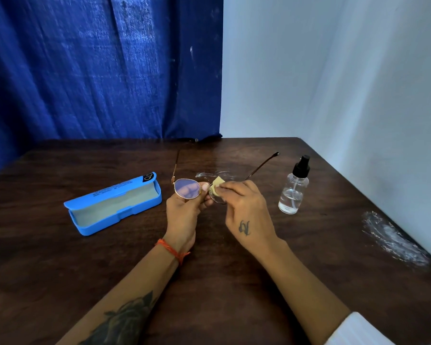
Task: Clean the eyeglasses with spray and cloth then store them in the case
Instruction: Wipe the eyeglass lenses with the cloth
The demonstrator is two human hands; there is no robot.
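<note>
Thin gold-rimmed eyeglasses are held above the middle of the table, temples unfolded and pointing away from me. My left hand pinches the frame at the bridge, thumb on top. My right hand presses a small yellowish cloth against the right lens, which the cloth and fingers mostly hide. The blue glasses case lies open to the left, its pale lining showing. A clear spray bottle with a black nozzle stands upright to the right of my hands.
The dark wooden table meets a blue curtain at the back and a white wall on the right. Crumpled clear plastic film lies near the right edge. Another bit of clear wrapper lies behind the glasses.
</note>
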